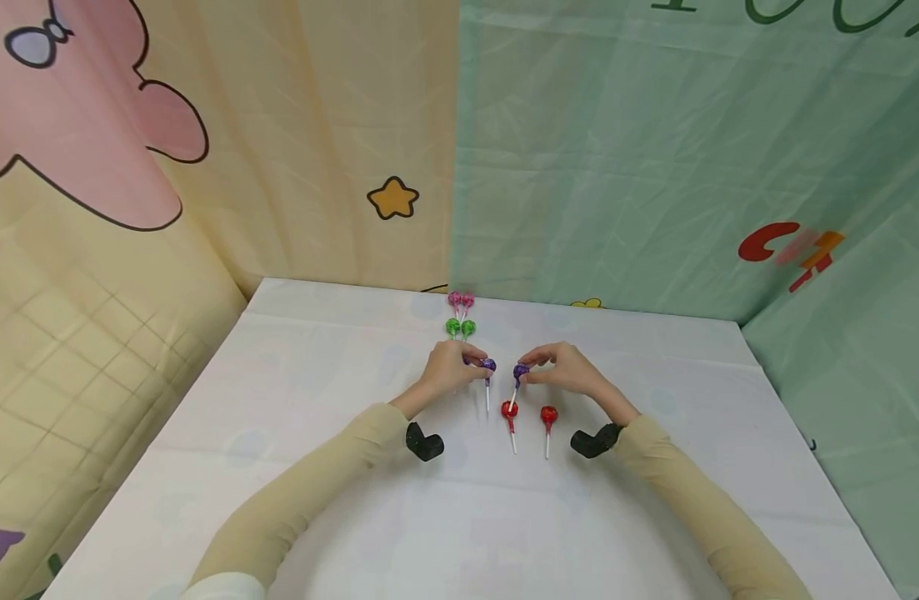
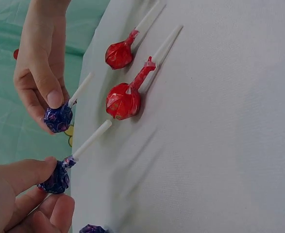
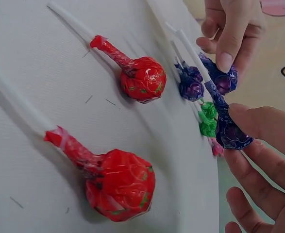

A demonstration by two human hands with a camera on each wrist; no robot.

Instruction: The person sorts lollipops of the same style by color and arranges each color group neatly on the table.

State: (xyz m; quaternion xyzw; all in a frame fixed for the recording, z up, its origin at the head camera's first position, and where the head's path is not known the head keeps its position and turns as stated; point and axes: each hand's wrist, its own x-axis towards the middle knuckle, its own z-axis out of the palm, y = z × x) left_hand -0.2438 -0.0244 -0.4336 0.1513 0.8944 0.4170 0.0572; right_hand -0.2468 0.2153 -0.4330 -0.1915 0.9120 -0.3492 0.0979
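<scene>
My left hand [image 1: 446, 367] pinches a purple-wrapped lollipop [image 2: 56, 179] by its head between thumb and fingers, white stick pointing toward me. Across from it, my right hand [image 1: 570, 370] pinches another purple lollipop [image 3: 232, 132] in the same way; its stick overlaps a red lollipop [image 1: 509, 409] in the head view. A second red lollipop [image 1: 549, 415] lies to the right of the first, below the right hand. Behind the left fingers, a third purple lollipop [image 3: 191, 88] is on the table, mostly hidden in the head view.
Two green lollipops [image 1: 468, 327] and two pink lollipops [image 1: 468, 300] lie in pairs beyond the left hand, toward the back edge of the white-covered table [image 1: 317, 333]. Patterned curtains [image 1: 579, 167] hang behind and at the sides. Each wrist carries a black camera mount [image 1: 425, 443].
</scene>
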